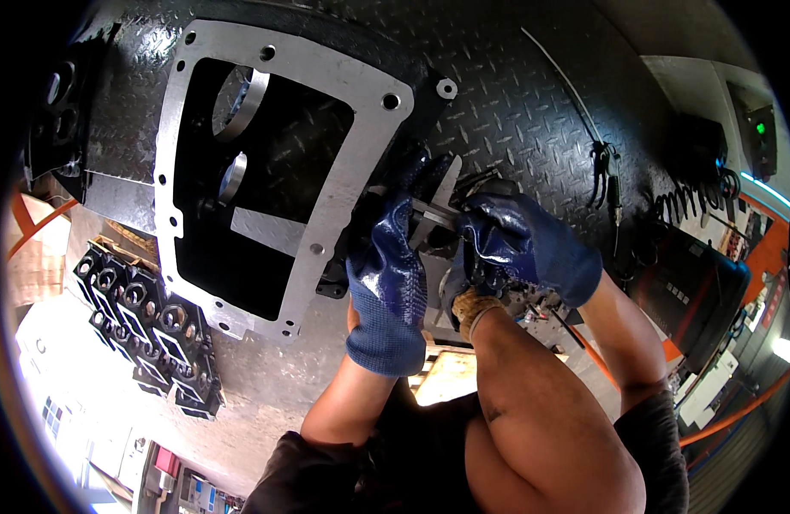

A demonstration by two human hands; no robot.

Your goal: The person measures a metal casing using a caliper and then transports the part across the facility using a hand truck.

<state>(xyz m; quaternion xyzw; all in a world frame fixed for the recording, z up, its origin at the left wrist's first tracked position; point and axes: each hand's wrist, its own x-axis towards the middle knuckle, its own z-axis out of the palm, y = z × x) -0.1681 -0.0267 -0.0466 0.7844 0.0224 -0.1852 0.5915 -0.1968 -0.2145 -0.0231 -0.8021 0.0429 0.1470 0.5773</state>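
Note:
Both my hands wear dark blue coated gloves and meet beside a large black metal housing [326, 68] with a pale machined flange and a wide rectangular opening. My left hand [386, 274] is at the housing's right side, closing on the left end of a slim, flat silver metal bar [433, 212]. Its fingertips are partly lost in shadow. From the right, my right hand [528, 240] grips the bar's other end with bent fingers. A pointed flat metal piece [448, 178] sticks up just above the bar; whether they are joined is unclear.
Several black castings [155, 321] stand in rows at the left. A dark tread-plate surface [489, 111] lies under the housing. At the right are a thin rod [562, 77], a coiled hose [691, 201] and a black-and-red box [691, 287]. My bent leg [549, 411] rises between my arms.

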